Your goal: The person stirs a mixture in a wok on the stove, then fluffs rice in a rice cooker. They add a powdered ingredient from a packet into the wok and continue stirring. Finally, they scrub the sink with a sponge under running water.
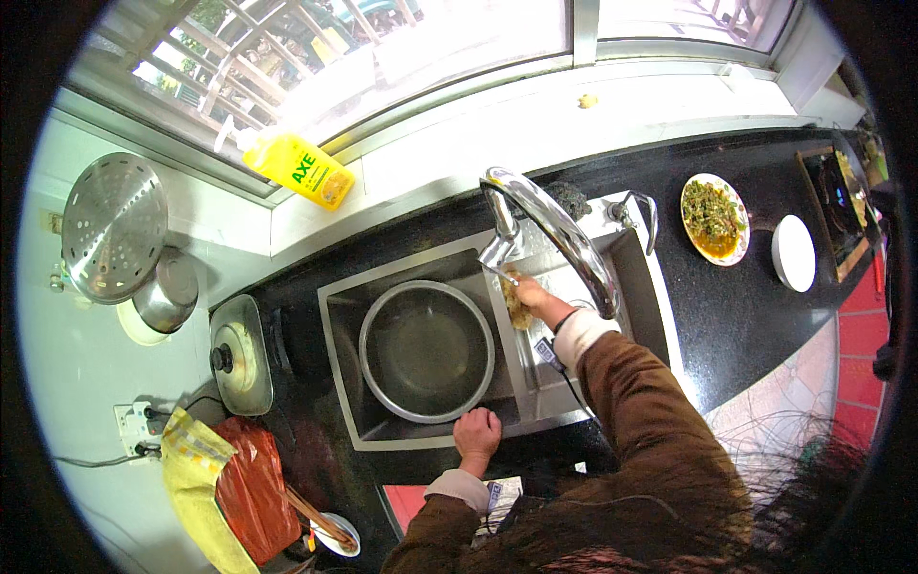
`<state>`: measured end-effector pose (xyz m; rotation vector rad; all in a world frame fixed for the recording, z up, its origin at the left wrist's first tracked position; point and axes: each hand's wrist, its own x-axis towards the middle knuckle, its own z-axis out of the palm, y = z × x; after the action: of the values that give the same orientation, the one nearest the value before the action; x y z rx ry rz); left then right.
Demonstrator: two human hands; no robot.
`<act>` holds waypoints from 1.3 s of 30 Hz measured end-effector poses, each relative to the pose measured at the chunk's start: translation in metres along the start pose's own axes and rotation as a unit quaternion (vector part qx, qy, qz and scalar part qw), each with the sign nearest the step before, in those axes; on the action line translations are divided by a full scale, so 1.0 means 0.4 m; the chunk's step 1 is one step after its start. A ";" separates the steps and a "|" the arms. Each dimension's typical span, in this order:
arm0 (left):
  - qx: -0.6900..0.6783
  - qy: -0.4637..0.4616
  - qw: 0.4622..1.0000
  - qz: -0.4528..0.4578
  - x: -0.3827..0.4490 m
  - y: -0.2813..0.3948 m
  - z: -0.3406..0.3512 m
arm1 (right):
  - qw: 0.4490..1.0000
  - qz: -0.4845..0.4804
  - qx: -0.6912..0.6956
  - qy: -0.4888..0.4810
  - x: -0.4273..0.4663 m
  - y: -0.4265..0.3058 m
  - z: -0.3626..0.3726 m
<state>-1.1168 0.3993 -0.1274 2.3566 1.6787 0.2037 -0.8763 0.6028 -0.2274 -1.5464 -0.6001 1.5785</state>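
Observation:
My right hand (531, 294) is in the right basin of the steel double sink (513, 359), by the divider and just below the faucet (559, 229). Its fingers rest on a tan, sponge-like thing (518, 312); the grip is partly hidden. My left hand (478, 434) lies on the sink's front edge with curled fingers, nothing seen in it. Left of the divider, a large round metal basin (427, 351) stands in the left sink bowl. A dark scouring pad (566, 199) sits behind the faucet.
A yellow dish soap bottle (301, 168) stands on the sill. On the counter are a plate of chopped food (715, 219), a white bowl (794, 253), and a rectangular lid (244, 355). Front left, chopsticks (323, 520) rest in a small bowl beside a red plastic bag (254, 491).

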 end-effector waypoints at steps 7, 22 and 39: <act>0.001 -0.007 1.000 -0.013 -0.003 0.006 -0.005 | 0.887 0.051 0.458 0.034 -0.023 -0.080 -0.024; -0.014 0.018 1.000 0.001 -0.005 -0.003 0.007 | 0.880 -0.136 0.394 0.229 0.045 -0.015 -0.362; -0.018 0.016 1.000 0.012 -0.007 -0.010 0.010 | 0.868 -0.077 0.451 0.192 0.136 0.155 -0.493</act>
<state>-1.1204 0.3974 -0.1324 2.3604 1.6459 0.2747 -0.6939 0.5722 -0.3344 -0.9892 0.2380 1.1077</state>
